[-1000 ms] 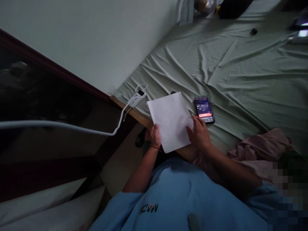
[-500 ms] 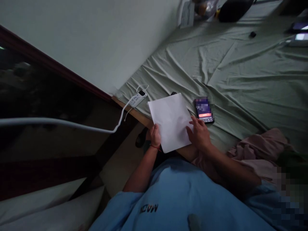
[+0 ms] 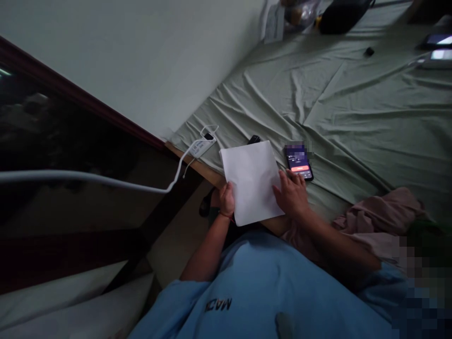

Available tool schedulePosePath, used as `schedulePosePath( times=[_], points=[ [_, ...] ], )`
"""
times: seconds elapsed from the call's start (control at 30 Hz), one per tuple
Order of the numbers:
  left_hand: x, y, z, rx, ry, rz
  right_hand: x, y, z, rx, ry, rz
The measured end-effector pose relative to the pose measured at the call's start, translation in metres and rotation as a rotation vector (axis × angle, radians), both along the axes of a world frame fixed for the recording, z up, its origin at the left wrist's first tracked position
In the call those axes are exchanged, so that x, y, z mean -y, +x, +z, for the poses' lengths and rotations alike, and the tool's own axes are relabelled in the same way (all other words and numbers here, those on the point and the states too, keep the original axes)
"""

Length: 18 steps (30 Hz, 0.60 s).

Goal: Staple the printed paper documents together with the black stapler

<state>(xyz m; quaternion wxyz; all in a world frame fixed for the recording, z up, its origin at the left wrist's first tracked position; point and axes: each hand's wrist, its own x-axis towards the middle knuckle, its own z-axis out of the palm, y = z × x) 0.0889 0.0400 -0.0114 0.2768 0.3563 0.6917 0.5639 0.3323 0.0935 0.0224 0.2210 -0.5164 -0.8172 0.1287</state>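
White sheets of paper [image 3: 251,181], seemingly a thin stack, extend over the front edge of the bed. My left hand [image 3: 227,198] grips their lower left edge, thumb on top and the other fingers hidden underneath. At the right edge lies my right hand [image 3: 293,193], its fingers stretched out and the thumb against the paper's side. Just beyond its fingertips is a phone [image 3: 299,162] with a lit screen, partly blurred out. A small black object [image 3: 254,139] shows behind the paper's top edge.
A white power strip [image 3: 203,146] with a cable [image 3: 106,181] sits at the bed's left corner by the wall. Crumpled pinkish cloth [image 3: 381,214] lies at right. A black bag [image 3: 344,16] and other devices [image 3: 441,54] are farther back on the green sheet [image 3: 353,113].
The paper has shifted slightly right and toward me, showing more of the small black object. My right hand's raised fingers have lowered and straightened beside the paper's right edge.
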Motion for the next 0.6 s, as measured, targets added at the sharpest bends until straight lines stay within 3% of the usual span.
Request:
schedulePosePath(
  times=[0.33, 0.6],
  points=[
    [-0.002, 0.002, -0.004, -0.072, -0.011, 0.037, 0.0, 0.001, 0.002, -0.074, 0.063, 0.006],
    [-0.004, 0.007, -0.001, -0.103, -0.006, 0.07, -0.003, 0.005, 0.011, -0.023, -0.123, -0.038]
  ],
)
